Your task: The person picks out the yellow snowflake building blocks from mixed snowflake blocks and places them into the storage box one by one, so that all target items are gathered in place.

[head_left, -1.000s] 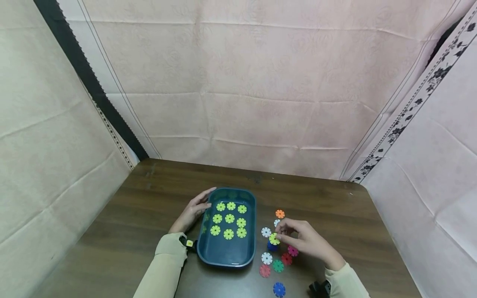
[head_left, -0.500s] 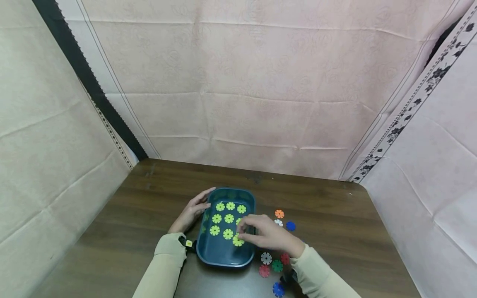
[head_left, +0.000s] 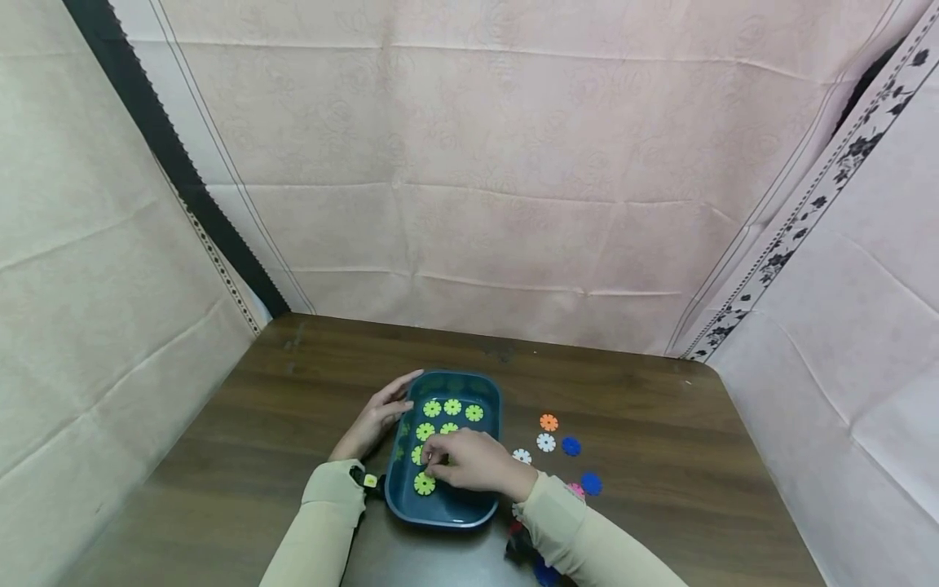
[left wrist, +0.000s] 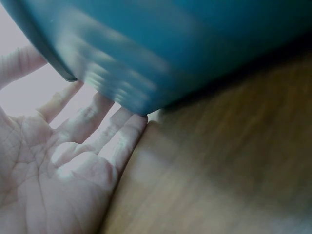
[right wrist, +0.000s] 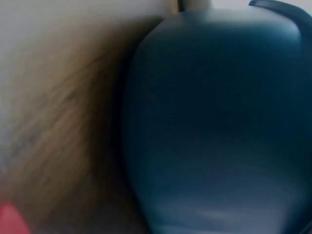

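A dark teal tray (head_left: pixel 449 515) stands on the wooden table, with several yellow-green notched discs (head_left: pixel 452 407) spread in rows inside. At its left edge, my left hand (head_left: pixel 377 420) holds the rim. In the left wrist view the fingers (left wrist: pixel 90 117) lie against the tray's outer wall (left wrist: pixel 195 58), and the thumb (left wrist: pixel 22 64) reaches the rim. Over the tray, my right hand (head_left: pixel 473 463) pinches a yellow-green disc (head_left: pixel 424 483) low in the left part. That hand covers some other discs. The right wrist view shows only the tray's outside wall (right wrist: pixel 214 126), not the hand.
Right of the tray lie loose discs: orange (head_left: pixel 548 422), white (head_left: pixel 545 443), blue (head_left: pixel 570 446) and pink (head_left: pixel 577 490) ones, some under the right forearm. A blurred red piece (right wrist: pixel 12 222) shows in the right wrist view. Pale cloth (head_left: pixel 477 204) hangs behind the table (head_left: pixel 330 367).
My right hand has carried the yellow-green disc leftward from the loose discs, over the tray's right side, to the lower left inside. The left hand and tray have stayed put.
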### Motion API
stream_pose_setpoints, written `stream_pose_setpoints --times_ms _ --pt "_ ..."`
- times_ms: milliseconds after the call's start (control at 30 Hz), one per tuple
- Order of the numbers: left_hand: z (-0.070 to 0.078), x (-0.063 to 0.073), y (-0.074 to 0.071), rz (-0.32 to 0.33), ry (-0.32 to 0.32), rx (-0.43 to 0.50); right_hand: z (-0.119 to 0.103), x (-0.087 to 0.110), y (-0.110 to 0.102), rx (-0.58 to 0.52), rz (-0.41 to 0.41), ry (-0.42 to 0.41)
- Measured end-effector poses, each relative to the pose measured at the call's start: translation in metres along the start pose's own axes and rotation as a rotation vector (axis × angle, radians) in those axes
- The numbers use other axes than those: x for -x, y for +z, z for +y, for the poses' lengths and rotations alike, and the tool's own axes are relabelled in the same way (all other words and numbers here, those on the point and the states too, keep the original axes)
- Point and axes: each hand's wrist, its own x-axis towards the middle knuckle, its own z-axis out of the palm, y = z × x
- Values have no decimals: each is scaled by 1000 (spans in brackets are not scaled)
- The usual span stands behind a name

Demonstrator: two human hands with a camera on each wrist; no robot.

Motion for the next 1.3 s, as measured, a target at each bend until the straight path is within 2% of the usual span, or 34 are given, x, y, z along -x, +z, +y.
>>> stream_pose_setpoints --times_ms 200,367,700,933,1300 --pt "0 0 -1 5 2 -2 0 -4 1 35 -23 58" --pt "1 1 -3 12 5 -1 -1 -10 3 35 -26 74" --pt "-2 1 0 -4 9 4 3 -11 6 -95 -23 15" --pt "0 0 0 -9 27 7 5 -12 6 -114 -25 -2" --pt "1 -1 0 -2 13 5 7 -12 3 -120 -13 -26"
